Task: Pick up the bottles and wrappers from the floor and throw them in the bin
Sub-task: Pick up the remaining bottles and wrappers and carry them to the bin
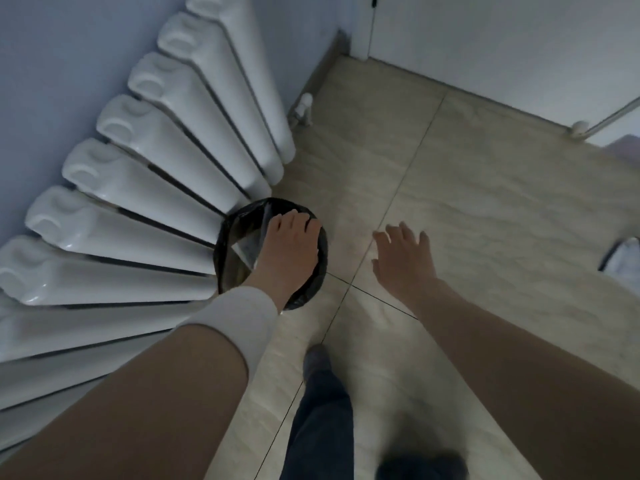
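A round bin [322, 271] lined with a black bag stands on the tiled floor against the radiator. My left hand [291, 251] hangs palm down right over its mouth, fingers together and curled. A shiny, see-through wrapper [247, 249] sticks out from under the hand's left side, inside the bin's opening; the thumb is hidden. To the right of the bin, my right hand [403, 259] hovers over the floor, fingers spread and holding nothing. No bottle is in view.
A white ribbed radiator [145, 188] runs along the left wall, with a pipe valve [304, 109] at its far end. A white door [485, 39] closes the far side. A white object [623, 259] is cut off at the right edge. My leg in dark jeans [322, 417] stands below.
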Tool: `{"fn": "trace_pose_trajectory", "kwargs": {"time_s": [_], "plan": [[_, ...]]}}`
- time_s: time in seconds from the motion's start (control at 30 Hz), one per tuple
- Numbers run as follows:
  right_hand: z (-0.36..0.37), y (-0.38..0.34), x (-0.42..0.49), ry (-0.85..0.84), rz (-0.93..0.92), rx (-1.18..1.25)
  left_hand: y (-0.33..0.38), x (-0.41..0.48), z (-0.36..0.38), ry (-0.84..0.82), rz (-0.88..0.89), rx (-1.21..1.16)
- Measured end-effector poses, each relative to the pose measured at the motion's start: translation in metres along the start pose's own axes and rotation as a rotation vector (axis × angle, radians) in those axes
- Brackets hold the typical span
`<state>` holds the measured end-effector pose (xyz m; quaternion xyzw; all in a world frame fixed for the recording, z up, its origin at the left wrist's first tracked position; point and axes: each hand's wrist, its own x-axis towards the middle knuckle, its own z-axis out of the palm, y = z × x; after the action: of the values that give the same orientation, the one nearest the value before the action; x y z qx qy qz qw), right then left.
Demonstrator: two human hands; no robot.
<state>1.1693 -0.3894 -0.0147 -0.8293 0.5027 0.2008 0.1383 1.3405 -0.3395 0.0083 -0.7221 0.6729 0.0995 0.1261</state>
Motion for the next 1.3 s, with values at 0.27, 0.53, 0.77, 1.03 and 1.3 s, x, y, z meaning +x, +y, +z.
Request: {"fn": "trace_pose_trajectory", "kwargs": {"time_s": [0.27, 0.53, 0.77, 1.03, 1.3], "plan": [[0.064, 0.185, -0.152, 0.091, 0.3, 0.157, 0.209, -0.022, -0.011, 0.198, 0.286, 0.088], [0.157, 0.33, -0.33, 0.017, 0.754, 0.313, 0.442, -0.063, -0.003, 0.157, 0.603, 0.035], [0.199, 0.383, -0.404, -0.042, 1.007, 0.506, 0.57, -0.079, -0.003, 0.105, 0.799, 0.044], [0.256, 0.431, -0.449, -0.124, 1.23, 0.665, 0.665, -0.064, 0.026, 0.064, 1.018, 0.135], [0.296, 0.494, -0.521, -0.199, 1.419, 0.86, 0.784, -0.087, 0.036, 0.032, 1.124, 0.226]]}}
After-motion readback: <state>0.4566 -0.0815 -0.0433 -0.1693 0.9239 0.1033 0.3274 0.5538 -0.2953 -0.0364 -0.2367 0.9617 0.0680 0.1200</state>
